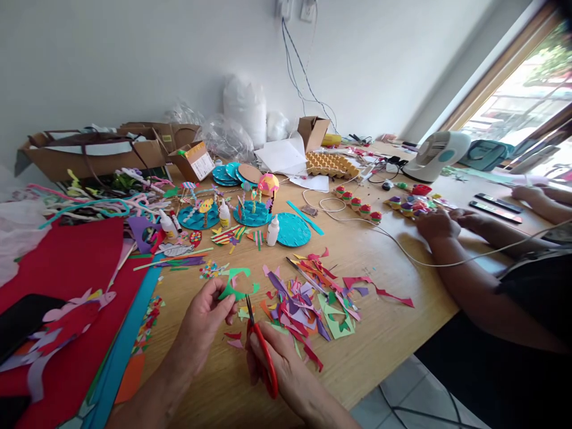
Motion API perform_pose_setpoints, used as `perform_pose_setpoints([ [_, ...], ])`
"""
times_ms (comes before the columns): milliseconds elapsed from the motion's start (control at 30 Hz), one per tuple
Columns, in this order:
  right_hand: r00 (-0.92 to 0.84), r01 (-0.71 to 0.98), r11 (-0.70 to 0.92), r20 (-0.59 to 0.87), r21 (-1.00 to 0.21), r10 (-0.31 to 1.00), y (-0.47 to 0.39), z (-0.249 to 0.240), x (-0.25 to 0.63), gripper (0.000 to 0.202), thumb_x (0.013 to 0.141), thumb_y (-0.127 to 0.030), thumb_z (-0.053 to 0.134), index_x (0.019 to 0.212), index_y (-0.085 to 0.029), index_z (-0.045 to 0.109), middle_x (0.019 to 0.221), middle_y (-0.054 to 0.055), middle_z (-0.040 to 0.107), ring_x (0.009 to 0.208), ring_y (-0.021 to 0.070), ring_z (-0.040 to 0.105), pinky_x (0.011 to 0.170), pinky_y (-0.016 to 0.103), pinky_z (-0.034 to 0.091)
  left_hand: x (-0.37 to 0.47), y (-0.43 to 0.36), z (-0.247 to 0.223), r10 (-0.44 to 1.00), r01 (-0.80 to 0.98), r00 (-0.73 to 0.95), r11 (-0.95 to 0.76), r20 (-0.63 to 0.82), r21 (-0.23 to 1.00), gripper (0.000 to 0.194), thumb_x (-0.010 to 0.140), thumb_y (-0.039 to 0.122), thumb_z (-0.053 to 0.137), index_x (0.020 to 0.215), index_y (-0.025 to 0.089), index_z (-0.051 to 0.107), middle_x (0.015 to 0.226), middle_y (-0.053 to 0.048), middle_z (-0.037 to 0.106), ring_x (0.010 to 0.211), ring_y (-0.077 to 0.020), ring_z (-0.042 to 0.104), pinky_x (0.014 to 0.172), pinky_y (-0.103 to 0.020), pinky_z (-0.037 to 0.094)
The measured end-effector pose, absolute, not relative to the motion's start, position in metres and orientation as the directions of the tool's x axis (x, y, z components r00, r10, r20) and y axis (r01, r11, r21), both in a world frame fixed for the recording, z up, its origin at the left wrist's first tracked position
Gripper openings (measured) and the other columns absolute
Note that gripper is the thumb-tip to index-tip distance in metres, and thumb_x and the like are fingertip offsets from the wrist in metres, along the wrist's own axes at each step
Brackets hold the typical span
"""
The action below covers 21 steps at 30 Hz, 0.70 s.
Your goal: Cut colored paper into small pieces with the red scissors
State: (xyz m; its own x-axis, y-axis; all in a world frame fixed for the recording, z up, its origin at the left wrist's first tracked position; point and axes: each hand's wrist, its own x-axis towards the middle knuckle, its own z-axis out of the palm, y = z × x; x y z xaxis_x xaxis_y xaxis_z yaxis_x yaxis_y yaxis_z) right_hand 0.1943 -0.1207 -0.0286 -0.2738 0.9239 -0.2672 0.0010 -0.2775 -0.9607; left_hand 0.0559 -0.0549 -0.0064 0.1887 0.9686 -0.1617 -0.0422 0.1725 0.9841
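Note:
Between the thumb and fingers of my left hand (212, 307) is a piece of green paper (232, 286) with a curved cutout. My right hand (277, 357) grips red-handled scissors (264, 354), whose dark blades point up beside the green piece's right edge. Colourful paper scraps (301, 301) lie heaped just beyond and right of the scissors. A second pair of scissors (308, 275) rests on that heap. Small confetti-like bits (212, 270) lie beyond my left hand. White glue bottles (272, 231) stand near a blue round disc (292, 230).
Red sheets (75, 262) and a phone (27, 322) lie at left. Cardboard boxes (93, 161) and pipe cleaners (116, 205) are behind. Decorated blue discs (252, 214) stand mid-table. A white cable (402, 253) crosses towards a person's hands (435, 226) at right, near a fan (435, 156).

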Motion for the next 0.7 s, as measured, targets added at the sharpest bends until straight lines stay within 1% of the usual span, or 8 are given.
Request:
perform_pose_setpoints([
  [167, -0.301, -0.013, -0.34, -0.321, -0.94, 0.898, -0.122, -0.03, 0.194, 0.039, 0.087, -0.054, 0.036, 0.073, -0.018, 0.045, 0.056, -0.003, 0.048, 0.049, 0.0101, 0.046, 0.045, 0.02, 0.034, 0.053, -0.053, -0.004, 0.977, -0.08, 0.132, 0.178, -0.166, 0.981, 0.011, 0.072, 0.027, 0.06, 0.074, 0.019, 0.052, 0.059, 0.006, 0.053, 0.053, -0.0091, 0.047, 0.053, -0.019, 0.04],
  [367, -0.274, -0.041, -0.332, -0.309, -0.942, 0.911, -0.119, -0.03, 0.191, 0.045, 0.081, -0.063, 0.039, 0.074, -0.019, 0.046, 0.055, -0.004, 0.047, 0.047, 0.0105, 0.045, 0.043, 0.02, 0.034, 0.056, -0.057, -0.003, 0.97, -0.093, 0.152, 0.205, -0.189, 0.974, 0.012, 0.07, 0.027, 0.062, 0.076, 0.019, 0.054, 0.059, 0.006, 0.054, 0.053, -0.0095, 0.048, 0.052, -0.019, 0.041],
  [567, -0.263, -0.078, -0.332, -0.302, -0.94, 0.916, -0.118, -0.039, 0.19, 0.045, 0.083, -0.062, 0.038, 0.072, -0.019, 0.045, 0.047, -0.006, 0.043, 0.039, 0.0075, 0.04, 0.036, 0.017, 0.029, 0.056, -0.059, -0.007, 0.957, -0.032, 0.188, 0.228, -0.219, 0.973, 0.012, 0.071, 0.027, 0.059, 0.071, 0.019, 0.05, 0.059, 0.006, 0.052, 0.053, -0.0093, 0.047, 0.053, -0.02, 0.04],
  [700, -0.292, -0.104, -0.391, -0.347, -0.915, 0.891, -0.122, -0.045, 0.19, 0.045, 0.08, -0.063, 0.041, 0.071, -0.02, 0.043, 0.044, -0.008, 0.04, 0.036, 0.007, 0.038, 0.033, 0.016, 0.026, 0.055, -0.058, -0.007, 0.959, 0.014, 0.168, 0.23, -0.229, 0.973, 0.013, 0.068, 0.027, 0.06, 0.072, 0.019, 0.051, 0.058, 0.007, 0.05, 0.052, -0.0096, 0.046, 0.051, -0.02, 0.039],
])
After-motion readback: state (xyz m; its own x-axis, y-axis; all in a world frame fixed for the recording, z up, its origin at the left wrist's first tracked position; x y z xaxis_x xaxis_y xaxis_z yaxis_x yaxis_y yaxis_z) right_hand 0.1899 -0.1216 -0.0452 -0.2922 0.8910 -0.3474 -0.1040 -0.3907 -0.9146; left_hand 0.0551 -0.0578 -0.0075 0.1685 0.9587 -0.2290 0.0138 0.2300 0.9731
